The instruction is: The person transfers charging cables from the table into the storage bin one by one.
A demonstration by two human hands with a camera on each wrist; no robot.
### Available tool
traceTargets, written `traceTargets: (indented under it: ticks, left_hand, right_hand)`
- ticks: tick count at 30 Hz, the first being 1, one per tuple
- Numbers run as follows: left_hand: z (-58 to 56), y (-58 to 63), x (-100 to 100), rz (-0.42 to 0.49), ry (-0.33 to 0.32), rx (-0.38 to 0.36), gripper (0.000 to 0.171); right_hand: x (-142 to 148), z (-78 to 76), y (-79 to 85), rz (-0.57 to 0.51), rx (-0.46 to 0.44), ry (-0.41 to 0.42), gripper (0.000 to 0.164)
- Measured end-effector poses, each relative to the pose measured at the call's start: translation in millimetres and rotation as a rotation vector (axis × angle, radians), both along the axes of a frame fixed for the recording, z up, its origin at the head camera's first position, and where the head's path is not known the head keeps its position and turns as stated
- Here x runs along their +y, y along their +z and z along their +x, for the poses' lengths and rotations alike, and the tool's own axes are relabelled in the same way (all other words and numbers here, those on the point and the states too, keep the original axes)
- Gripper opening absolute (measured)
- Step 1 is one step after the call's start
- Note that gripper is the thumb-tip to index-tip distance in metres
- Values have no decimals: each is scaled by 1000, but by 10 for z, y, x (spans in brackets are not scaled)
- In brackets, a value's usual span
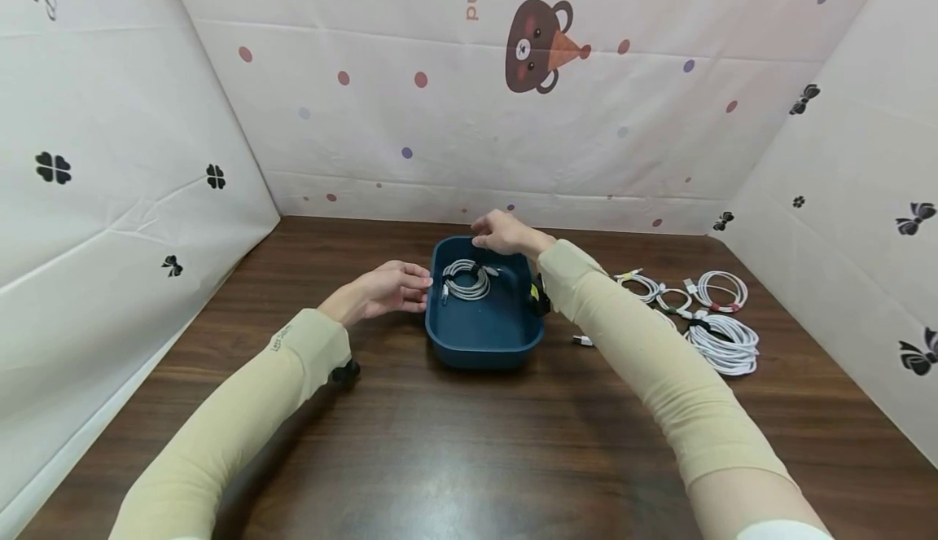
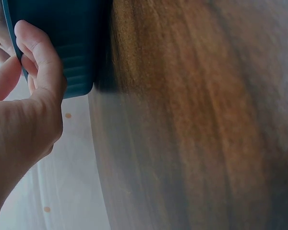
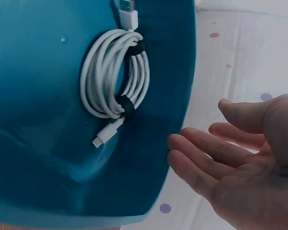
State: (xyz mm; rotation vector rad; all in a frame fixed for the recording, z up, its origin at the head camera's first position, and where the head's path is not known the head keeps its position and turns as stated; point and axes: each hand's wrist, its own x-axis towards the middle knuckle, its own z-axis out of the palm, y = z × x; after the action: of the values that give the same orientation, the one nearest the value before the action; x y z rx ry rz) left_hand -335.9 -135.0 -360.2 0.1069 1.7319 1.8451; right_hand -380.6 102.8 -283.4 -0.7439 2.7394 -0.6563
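A dark blue plastic bin (image 1: pixel 484 344) stands on the table. Inside lies a coiled white USB cable (image 1: pixel 466 280) bound with black ties; its connectors show in the right wrist view. My left hand (image 1: pixel 392 287) pinches the bin's left rim, the thumb on one side and fingers on the other, as seen in the left wrist view. My right hand (image 1: pixel 507 233) hovers at the far rim, its fingers (image 3: pixel 197 158) loosely extended and holding nothing. Whether the fingertips touch the rim I cannot tell.
Right of the bin lie several coiled white cables, including a thick bundle (image 1: pixel 725 344) and a coil with red ties (image 1: pixel 721 291). My right forearm passes over part of them. Printed white sheets (image 1: pixel 440 116) enclose the brown wooden table (image 1: pixel 440 458) at the back and sides.
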Motion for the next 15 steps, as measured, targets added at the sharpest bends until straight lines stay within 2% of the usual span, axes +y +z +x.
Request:
traceTargets:
  ticks: [7,15]
  left_hand:
    - [3,3,0,0,5,-4,37]
    - [16,2,-4,-8,13,-8,40]
  right_hand:
    - [62,19,42,-33,18,-32,37]
    - [320,79,89,-106,29,-88,35]
